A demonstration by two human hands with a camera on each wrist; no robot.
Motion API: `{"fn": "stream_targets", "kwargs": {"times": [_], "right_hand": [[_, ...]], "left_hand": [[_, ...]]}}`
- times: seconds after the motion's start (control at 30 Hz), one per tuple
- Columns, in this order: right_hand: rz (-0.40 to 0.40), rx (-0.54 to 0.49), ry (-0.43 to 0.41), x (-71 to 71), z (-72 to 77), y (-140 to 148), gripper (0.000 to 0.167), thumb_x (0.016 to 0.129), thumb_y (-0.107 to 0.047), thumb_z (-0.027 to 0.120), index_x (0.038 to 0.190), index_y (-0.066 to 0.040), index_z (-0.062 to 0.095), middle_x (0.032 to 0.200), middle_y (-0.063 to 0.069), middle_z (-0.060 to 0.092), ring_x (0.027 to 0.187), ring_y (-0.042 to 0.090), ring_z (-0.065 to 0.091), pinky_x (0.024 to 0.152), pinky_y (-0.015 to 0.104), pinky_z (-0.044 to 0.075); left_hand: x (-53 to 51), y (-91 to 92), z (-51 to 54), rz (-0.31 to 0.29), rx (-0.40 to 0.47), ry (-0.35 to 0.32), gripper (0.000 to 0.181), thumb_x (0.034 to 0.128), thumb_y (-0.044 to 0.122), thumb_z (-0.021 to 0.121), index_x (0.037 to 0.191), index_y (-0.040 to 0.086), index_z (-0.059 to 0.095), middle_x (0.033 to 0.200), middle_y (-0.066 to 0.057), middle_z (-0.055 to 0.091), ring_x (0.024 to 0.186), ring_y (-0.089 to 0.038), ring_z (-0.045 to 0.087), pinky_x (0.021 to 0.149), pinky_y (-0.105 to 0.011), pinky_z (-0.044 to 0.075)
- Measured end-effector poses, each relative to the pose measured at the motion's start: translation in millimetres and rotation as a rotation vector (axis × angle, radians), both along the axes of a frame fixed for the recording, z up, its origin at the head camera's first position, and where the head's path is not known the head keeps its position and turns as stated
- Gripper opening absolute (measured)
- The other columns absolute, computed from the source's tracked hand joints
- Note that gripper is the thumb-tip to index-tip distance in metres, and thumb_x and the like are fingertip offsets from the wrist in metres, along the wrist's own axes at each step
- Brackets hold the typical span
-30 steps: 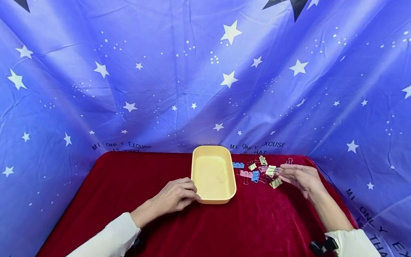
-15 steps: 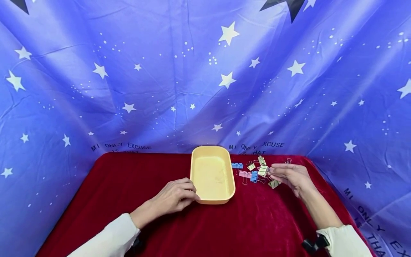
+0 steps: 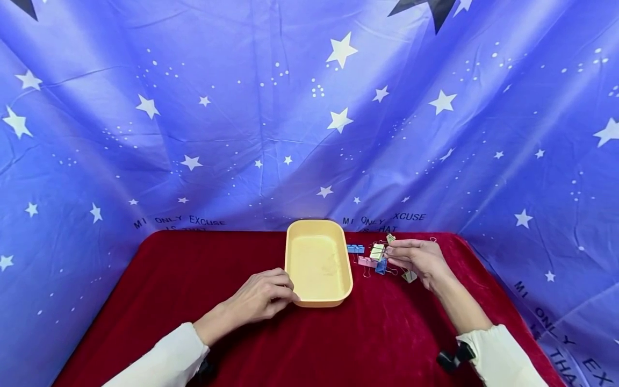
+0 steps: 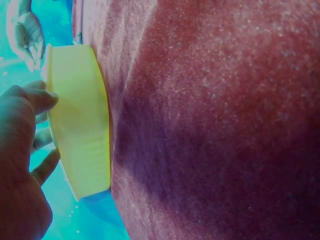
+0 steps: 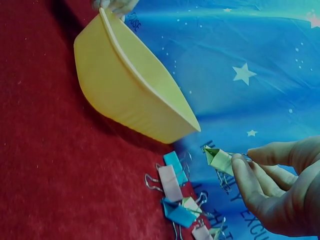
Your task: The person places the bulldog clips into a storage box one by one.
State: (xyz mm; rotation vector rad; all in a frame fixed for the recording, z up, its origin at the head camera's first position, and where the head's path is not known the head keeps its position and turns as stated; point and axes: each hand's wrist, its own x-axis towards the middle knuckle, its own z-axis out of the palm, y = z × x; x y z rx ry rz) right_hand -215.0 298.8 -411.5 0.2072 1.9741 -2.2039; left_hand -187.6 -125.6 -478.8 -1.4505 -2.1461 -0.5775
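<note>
An empty yellow tray [image 3: 319, 269] stands on the red cloth. My left hand [image 3: 263, 294] pinches its near left rim; in the left wrist view that hand [image 4: 25, 150] has thumb and fingers at the rim of the tray [image 4: 80, 120]. My right hand [image 3: 420, 260] holds a pale yellow binder clip [image 3: 377, 252] by its wire handle, above the other clips. In the right wrist view the clip [image 5: 220, 161] sticks out from the fingertips of the right hand [image 5: 285, 185], apart from the tray [image 5: 125, 90].
Right of the tray lie several binder clips: a blue one [image 3: 355, 249] close to its wall, a pink one [image 3: 367, 262], another blue one [image 3: 381, 266] and a yellow one [image 3: 409, 276]. A blue star-printed curtain [image 3: 261, 107] hangs behind the red-covered table [image 3: 309, 349].
My right hand has moved left toward the tray, carrying the pale yellow clip over the others. The left hand has kept its hold on the tray rim.
</note>
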Motion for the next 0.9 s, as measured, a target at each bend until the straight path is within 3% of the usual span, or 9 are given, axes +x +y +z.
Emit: {"fn": "stream_targets", "kwargs": {"times": [0.13, 0.23, 0.5, 0.67, 0.8, 0.9], "right_hand": [[0.014, 0.005, 0.006, -2.5, 0.7, -7.4, 0.029, 0.1, 0.014, 0.072, 0.127, 0.007, 0.079, 0.098, 0.002, 0.087, 0.092, 0.013, 0.086, 0.092, 0.032, 0.068], [0.017, 0.016, 0.002, -3.0, 1.6, -12.5, 0.033, 0.1, 0.014, 0.072, 0.133, 0.012, 0.075, 0.099, 0.002, 0.087, 0.092, 0.012, 0.086, 0.091, 0.032, 0.069], [0.009, 0.024, -0.026, -3.5, 1.7, -22.5, 0.024, 0.099, 0.013, 0.074, 0.114, -0.001, 0.085, 0.095, 0.003, 0.086, 0.089, 0.011, 0.085, 0.088, 0.031, 0.069], [0.012, 0.014, -0.04, -4.7, 0.6, -27.3, 0.024, 0.098, 0.013, 0.075, 0.119, 0.003, 0.083, 0.095, 0.004, 0.087, 0.089, 0.013, 0.086, 0.089, 0.031, 0.069], [0.024, 0.024, -0.03, -5.4, 0.9, -32.6, 0.031, 0.098, 0.015, 0.074, 0.129, 0.013, 0.076, 0.094, 0.004, 0.086, 0.088, 0.013, 0.086, 0.087, 0.031, 0.069], [0.025, 0.029, -0.031, -5.3, 2.2, -36.6, 0.026, 0.097, 0.015, 0.074, 0.121, 0.008, 0.081, 0.094, 0.005, 0.086, 0.087, 0.013, 0.085, 0.086, 0.031, 0.069]], "left_hand": [[0.8, 0.6, 0.3, 0.005, -0.002, -0.002, 0.025, 0.0889, 0.002, 0.087, 0.099, 0.025, 0.089, 0.093, 0.011, 0.072, 0.095, -0.008, 0.068, 0.085, -0.02, 0.058], [0.8, 0.3, -0.3, 0.008, -0.006, -0.006, 0.024, 0.0891, 0.003, 0.087, 0.098, 0.025, 0.089, 0.093, 0.011, 0.072, 0.095, -0.008, 0.068, 0.084, -0.02, 0.058], [-1.1, -0.3, -2.6, 0.002, 0.007, 0.001, 0.024, 0.0842, 0.003, 0.093, 0.096, 0.024, 0.089, 0.092, 0.01, 0.071, 0.094, -0.008, 0.067, 0.082, -0.021, 0.058], [-1.3, -0.3, -2.1, 0.006, 0.0, -0.018, 0.026, 0.083, 0.004, 0.094, 0.098, 0.025, 0.089, 0.092, 0.01, 0.071, 0.095, -0.008, 0.066, 0.082, -0.02, 0.057], [-2.4, -0.1, -2.1, 0.002, 0.0, -0.016, 0.028, 0.0828, 0.003, 0.093, 0.099, 0.026, 0.09, 0.093, 0.01, 0.071, 0.095, -0.007, 0.067, 0.082, -0.019, 0.057], [-3.0, 0.3, -2.7, -0.002, 0.006, -0.017, 0.028, 0.0825, 0.002, 0.093, 0.099, 0.025, 0.09, 0.092, 0.01, 0.071, 0.094, -0.007, 0.067, 0.081, -0.019, 0.057]]}}
